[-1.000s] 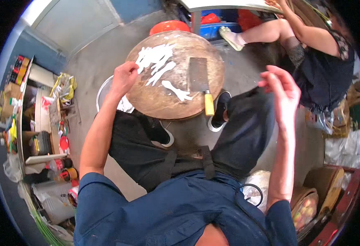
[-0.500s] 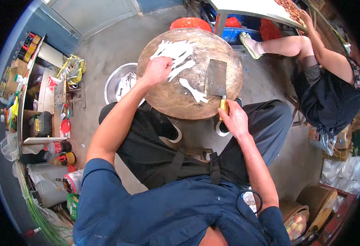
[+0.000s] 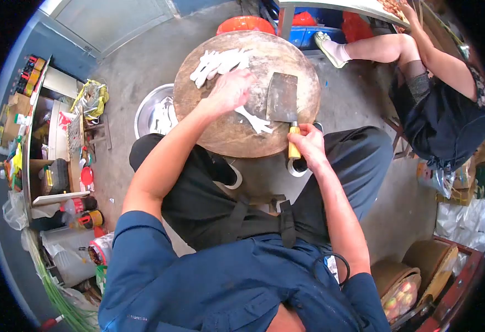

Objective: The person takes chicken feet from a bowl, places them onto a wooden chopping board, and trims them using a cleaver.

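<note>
Fingers of right hand (image 3: 309,145) wrapped round yellow cleaver handle (image 3: 293,148); left hand (image 3: 230,89) curled loosely on round wooden board (image 3: 237,138).

A grey concrete floor (image 3: 143,61) runs to a blue wall (image 3: 60,27). On the left, cluttered shelves (image 3: 43,160) hold bottles and packets. A white table (image 3: 331,5) stands at the top, red and blue tubs (image 3: 309,27) beneath it.

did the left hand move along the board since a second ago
Yes. The left hand went from the left rim of the round chopping board toward its middle, nearer the cleaver.
</note>
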`<state>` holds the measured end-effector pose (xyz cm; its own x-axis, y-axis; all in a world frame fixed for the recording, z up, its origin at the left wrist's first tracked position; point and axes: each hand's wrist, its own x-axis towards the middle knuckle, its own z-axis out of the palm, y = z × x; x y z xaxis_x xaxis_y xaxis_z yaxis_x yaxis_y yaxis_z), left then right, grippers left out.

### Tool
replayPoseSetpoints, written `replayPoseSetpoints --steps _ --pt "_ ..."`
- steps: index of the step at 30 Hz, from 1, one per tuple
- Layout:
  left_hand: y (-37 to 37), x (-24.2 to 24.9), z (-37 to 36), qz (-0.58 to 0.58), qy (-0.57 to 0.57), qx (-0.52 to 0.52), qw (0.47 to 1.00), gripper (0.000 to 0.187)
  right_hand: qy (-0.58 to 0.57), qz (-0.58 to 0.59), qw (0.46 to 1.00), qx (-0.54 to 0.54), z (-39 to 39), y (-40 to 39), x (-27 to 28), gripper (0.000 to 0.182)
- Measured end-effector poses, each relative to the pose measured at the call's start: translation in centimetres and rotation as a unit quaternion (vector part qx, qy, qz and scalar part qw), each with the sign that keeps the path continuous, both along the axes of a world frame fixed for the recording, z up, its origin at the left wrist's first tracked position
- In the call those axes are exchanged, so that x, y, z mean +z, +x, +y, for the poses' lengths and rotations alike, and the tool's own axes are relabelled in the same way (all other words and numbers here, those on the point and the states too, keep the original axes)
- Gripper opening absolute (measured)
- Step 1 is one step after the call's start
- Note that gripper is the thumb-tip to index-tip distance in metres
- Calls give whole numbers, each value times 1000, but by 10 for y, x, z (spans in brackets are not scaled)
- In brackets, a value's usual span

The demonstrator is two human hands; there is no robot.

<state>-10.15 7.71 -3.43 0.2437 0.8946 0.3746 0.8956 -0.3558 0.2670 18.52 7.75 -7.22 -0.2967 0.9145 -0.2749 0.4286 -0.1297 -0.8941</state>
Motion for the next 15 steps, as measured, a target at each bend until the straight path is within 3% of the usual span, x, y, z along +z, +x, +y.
replayPoseSetpoints --steps 1,2,3,5,10,12,15 --pt "2 -3 -6 0 -3 1 1000 33 -69 102 992 -18 1 -1 -6 40" --pt "6 -6 -12 29 -69 -50 996 30 -72 102 992 -16 4 0 -12 40" --pt "8 -11 -18 58 -135 -101 984 26 -156 147 977 -7 6 -1 -6 35" --pt "11 -17 -29 56 -143 -78 985 21 -263 230 937 -6 2 -4 13 24" --pt "9 -22 -37 83 -147 -34 985 10 -289 305 905 -65 -2 -1 24 24" --pt "3 -22 -34 -66 -102 16 993 8 -259 320 907 -88 -6 1 27 27" --pt "-4 -10 -19 -93 -43 46 994 7 -225 376 891 -118 -5 3 24 29"
